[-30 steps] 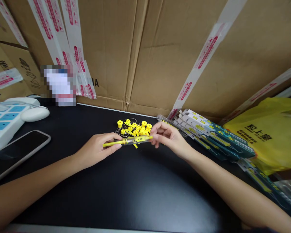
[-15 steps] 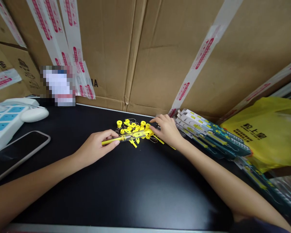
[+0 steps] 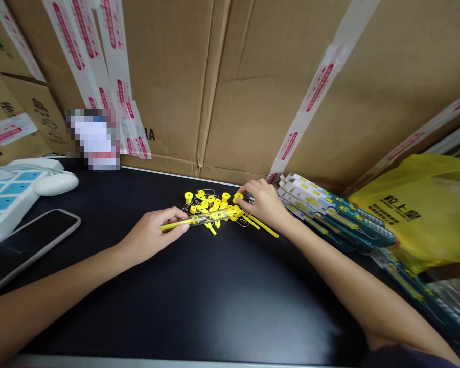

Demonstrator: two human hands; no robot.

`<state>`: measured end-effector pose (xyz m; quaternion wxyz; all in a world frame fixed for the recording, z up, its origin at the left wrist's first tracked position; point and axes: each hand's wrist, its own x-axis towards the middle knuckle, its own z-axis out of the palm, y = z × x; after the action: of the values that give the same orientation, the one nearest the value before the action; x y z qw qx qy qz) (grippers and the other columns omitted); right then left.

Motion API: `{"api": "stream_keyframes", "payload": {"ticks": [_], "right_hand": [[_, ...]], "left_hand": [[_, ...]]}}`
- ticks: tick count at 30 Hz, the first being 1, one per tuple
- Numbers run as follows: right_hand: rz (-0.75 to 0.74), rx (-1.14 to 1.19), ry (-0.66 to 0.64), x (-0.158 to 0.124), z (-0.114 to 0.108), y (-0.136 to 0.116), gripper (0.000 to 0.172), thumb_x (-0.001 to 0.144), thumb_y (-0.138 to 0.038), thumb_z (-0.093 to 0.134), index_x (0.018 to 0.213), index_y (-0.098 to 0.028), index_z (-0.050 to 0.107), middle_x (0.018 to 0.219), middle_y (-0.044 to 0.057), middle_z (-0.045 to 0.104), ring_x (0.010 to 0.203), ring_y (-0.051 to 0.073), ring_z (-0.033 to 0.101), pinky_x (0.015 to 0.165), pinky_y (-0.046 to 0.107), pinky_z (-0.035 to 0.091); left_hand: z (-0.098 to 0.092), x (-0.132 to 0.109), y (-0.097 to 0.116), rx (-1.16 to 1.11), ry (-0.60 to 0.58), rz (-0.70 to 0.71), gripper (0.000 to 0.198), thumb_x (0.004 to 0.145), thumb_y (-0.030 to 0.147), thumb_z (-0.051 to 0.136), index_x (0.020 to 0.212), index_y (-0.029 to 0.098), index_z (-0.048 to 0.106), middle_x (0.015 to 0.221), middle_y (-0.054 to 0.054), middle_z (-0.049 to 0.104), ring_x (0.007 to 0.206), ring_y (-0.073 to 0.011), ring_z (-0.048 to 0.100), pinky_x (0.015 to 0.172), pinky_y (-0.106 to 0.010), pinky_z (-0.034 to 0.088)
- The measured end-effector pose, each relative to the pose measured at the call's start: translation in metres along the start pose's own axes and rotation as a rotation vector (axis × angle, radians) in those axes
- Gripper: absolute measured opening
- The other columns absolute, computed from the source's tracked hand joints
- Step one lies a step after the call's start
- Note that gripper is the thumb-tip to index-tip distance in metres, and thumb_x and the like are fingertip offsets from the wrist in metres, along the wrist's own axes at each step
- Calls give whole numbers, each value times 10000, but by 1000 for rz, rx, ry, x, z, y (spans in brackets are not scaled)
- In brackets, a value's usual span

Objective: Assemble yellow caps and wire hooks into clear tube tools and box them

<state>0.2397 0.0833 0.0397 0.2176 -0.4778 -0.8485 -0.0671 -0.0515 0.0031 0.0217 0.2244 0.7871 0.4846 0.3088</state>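
The left hand (image 3: 153, 228) and right hand (image 3: 265, 202) are bare, with slim fingers (image 3: 172, 211). Behind the left hand, the left forearm (image 3: 67, 280) is uncovered along all that shows, smooth and widening evenly away from the hand. The right forearm (image 3: 339, 278), behind the right hand, is likewise bare back to the elbow (image 3: 379, 338), where a dark sleeve (image 3: 402, 358) begins, navy or near black, its exact shade unclear.
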Motion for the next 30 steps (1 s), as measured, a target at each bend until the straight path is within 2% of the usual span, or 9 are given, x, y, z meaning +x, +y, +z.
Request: {"api": "stream_keyframes", "payload": {"ticks": [3,6,9,18,30], "right_hand": [[33,290,60,-2,-18,-3,107,828,-284,616,876,-188,614,879,63,671,862,226,578,783,374,429],[113,747,-21,-5,-35,-12,194,811,-342,642,907,-180,596,857,47,661,755,172,608,689,319,473],[150,996,-75,-7,-44,-22,238,770,-342,699,909,-179,596,848,29,659,687,131,603,660,289,492],[139,1156,-123,-11,-45,-32,262,745,-326,747,893,-175,591,795,10,651,670,110,599,643,260,498],[172,1170,-174,-10,-43,-32,282,741,-366,741,876,-188,570,764,10,650,644,121,609,608,268,510]], "left_hand": [[-1,0,0,5,8,8,232,874,395,536,947,204,647,825,24,680,703,-121,589,648,-218,409],[-1,0,0,-6,25,20,226,875,390,538,951,205,645,812,27,675,691,-117,587,636,-213,408],[-1,-1,0,-21,48,22,225,871,395,546,942,204,642,773,30,658,665,-114,574,620,-212,406],[0,-3,-2,-41,70,16,252,877,419,537,959,201,634,779,17,654,675,-123,573,627,-225,410],[-1,-3,-1,-9,68,34,258,890,419,521,961,197,633,771,14,658,668,-124,574,608,-226,409]]}}
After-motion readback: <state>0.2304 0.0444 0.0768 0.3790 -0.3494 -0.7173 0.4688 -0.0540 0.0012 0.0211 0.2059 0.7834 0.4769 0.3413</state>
